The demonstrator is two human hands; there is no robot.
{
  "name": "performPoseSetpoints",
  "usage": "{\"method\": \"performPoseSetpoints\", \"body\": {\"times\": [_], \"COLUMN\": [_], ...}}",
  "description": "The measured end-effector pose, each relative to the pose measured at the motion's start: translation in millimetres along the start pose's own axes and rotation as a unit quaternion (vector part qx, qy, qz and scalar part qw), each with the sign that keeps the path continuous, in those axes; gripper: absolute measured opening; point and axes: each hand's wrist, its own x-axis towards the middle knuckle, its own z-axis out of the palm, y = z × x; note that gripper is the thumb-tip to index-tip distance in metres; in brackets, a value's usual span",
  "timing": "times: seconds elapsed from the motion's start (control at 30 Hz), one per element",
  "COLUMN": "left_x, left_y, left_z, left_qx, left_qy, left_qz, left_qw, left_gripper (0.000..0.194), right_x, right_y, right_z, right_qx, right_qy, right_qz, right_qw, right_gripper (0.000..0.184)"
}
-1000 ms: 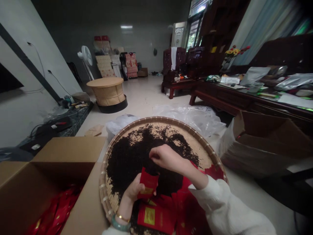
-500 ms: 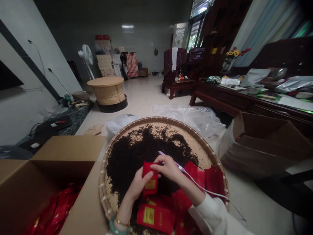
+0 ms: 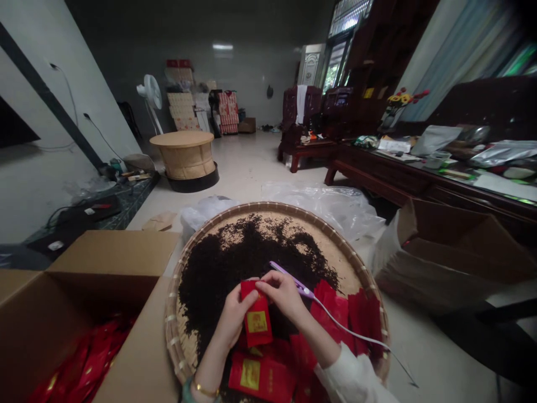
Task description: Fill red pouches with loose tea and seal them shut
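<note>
My left hand (image 3: 236, 314) is shut on a red foil sachet (image 3: 257, 316) with a gold label, which stands upright over a round bamboo tray (image 3: 174, 330). My right hand (image 3: 283, 294) grips a slim lilac corded heat sealer (image 3: 289, 278) and pinches the sachet's top corner. Its white cord (image 3: 348, 327) runs right across the tray. Loose black tea leaves (image 3: 226, 274) cover much of the tray. Several red packets (image 3: 262, 375) lie under my forearms, and more (image 3: 361, 319) rest near the right rim.
An open cardboard box (image 3: 121, 263) holding red packets stands at the lower left, and another carton (image 3: 448, 240) stands at the right. Clear plastic sheeting (image 3: 323, 207) lies behind the tray. A long wooden table (image 3: 377, 165) carrying papers and foil bags runs along the right.
My right hand has gone from pinching at the tea to holding the lilac sealer, now at the sachet's top. The sachet stands more upright in my left hand.
</note>
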Motion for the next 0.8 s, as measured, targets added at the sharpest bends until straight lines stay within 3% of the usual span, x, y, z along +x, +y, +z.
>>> {"method": "performPoseSetpoints", "body": {"times": [0.07,0.13,0.23,0.33,0.4,0.47,0.57,0.7,0.8], "left_x": [-3,-4,-2,1,2,2,-1,-3,-3], "left_y": [-1,-3,-9,-15,-16,-15,-8,-3,-3], "left_z": [-1.6,-4.0,-9.4,-16.0,-18.8,-18.7,-13.5,-7.1,-7.5], "left_qx": [-0.001,0.027,0.066,0.034,0.012,0.027,0.095,0.146,0.180], "left_qy": [-0.071,-0.107,-0.085,-0.054,-0.044,-0.052,-0.105,-0.143,-0.128], "left_qz": [-0.054,-0.074,-0.033,-0.031,-0.045,-0.043,-0.004,0.045,0.070], "left_qw": [0.996,0.991,0.994,0.997,0.998,0.997,0.990,0.978,0.973], "left_gripper": [0.059,0.055,0.050,0.065,0.073,0.073,0.065,0.063,0.067], "right_x": [-2,-6,-13,-19,-21,-20,-15,-6,-1], "right_y": [-3,-9,-21,-33,-41,-50,-65,-80,-77], "right_z": [-1,-3,-9,-14,-17,-22,-33,-43,-36], "right_qx": [-0.013,-0.070,-0.218,-0.331,-0.359,-0.373,-0.387,-0.390,-0.461], "right_qy": [0.020,0.056,0.060,0.016,-0.038,-0.102,-0.194,-0.330,-0.321], "right_qz": [-0.031,-0.133,-0.334,-0.408,-0.386,-0.325,-0.228,-0.180,-0.165], "right_qw": [0.999,0.987,0.915,0.851,0.849,0.863,0.872,0.840,0.811], "right_gripper": [0.028,0.019,0.019,0.022,0.020,0.031,0.034,0.027,0.016]}}
